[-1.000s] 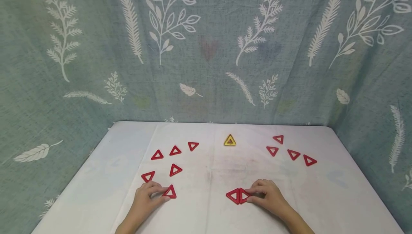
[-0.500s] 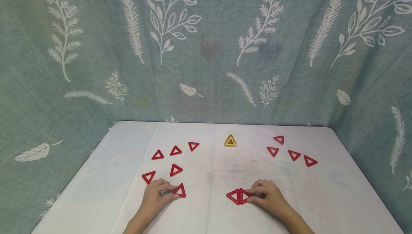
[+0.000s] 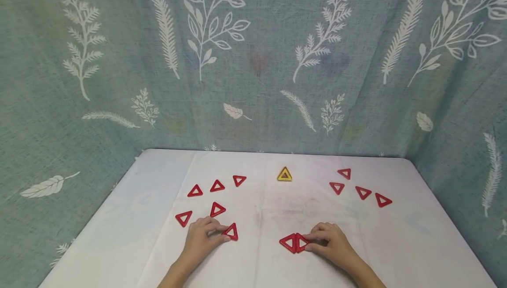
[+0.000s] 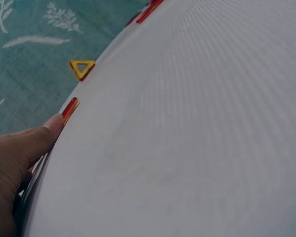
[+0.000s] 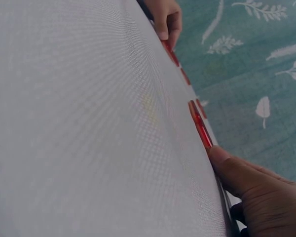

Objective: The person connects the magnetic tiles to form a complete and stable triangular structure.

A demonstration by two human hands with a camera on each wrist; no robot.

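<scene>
- Tabletop (image 3: pixel 241 270), left zone: five red triangles lie loose and apart. In order from the left: first triangle (image 3: pixel 184 213), second triangle (image 3: pixel 195 195), third triangle (image 3: pixel 217 189), fourth triangle (image 3: pixel 212 209), fifth triangle (image 3: pixel 239 176). Judged status: not joined.
- Left hand (image 3: pixel 203 237): grasping. Thumb and fingers pinch the held triangle (image 3: pixel 235 231) by its left side. The fourth triangle is just behind this hand. Contact between the held triangle and the tabletop cannot be confirmed.
- Held triangle, judged status: in hand, not joined. It stands clear of every other piece, between the left zone and the joined pair.
- Centre, far side: the yellow triangle (image 3: pixel 284 179) lies alone near the back edge. Judged status: unused.
- Centre, near side: the left pair piece (image 3: pixel 294 243) and right pair piece (image 3: pixel 298 243) are set edge to edge, tips facing outward, forming a diamond. Judged status: this joint appears made; it is the only one visible.
- Right hand (image 3: pixel 332 245): grasping. Thumb and fingers pinch the right pair piece at its outer end.
- Right zone: four red triangles lie loose and apart. In order from the left: near triangle (image 3: pixel 337 183), rear triangle (image 3: pixel 349 174), middle triangle (image 3: pixel 363 189), outer triangle (image 3: pixel 377 200). Judged status: not joined. Overall stage: early.
</scene>
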